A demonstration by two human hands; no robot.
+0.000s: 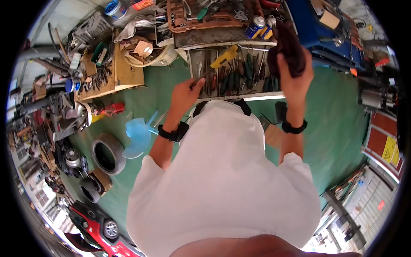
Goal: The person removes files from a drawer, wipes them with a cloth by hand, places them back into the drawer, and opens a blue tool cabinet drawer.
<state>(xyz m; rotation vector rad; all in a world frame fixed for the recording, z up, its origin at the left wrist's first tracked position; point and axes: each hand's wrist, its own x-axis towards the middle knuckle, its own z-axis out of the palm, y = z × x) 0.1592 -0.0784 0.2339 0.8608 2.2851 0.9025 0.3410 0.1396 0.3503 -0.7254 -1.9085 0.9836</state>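
Observation:
An open drawer (pixel 260 95) in front of me holds several screwdrivers (pixel 233 81) with dark green and other dark handles. Across them at the back lies a yellow tool (pixel 224 56). Over the drawer's front left corner, my left hand (pixel 185 96) is closed in a pinch. Something thin and dark shows at its fingertips, too small to name. My right hand (pixel 297 75) is raised at the drawer's right side, its fingers wrapped round a bunched dark maroon cloth (pixel 287 47). The cloth hides part of the drawer's right end.
Above the drawer, a worktop carries an orange tool case (pixel 209 17) and spray cans (pixel 255 27). A blue cabinet (pixel 308 25) stands right. Left are a cluttered wooden bench (pixel 126 75), a white tub (pixel 165 55), a blue plastic stool (pixel 138 135) and a tyre (pixel 120 147).

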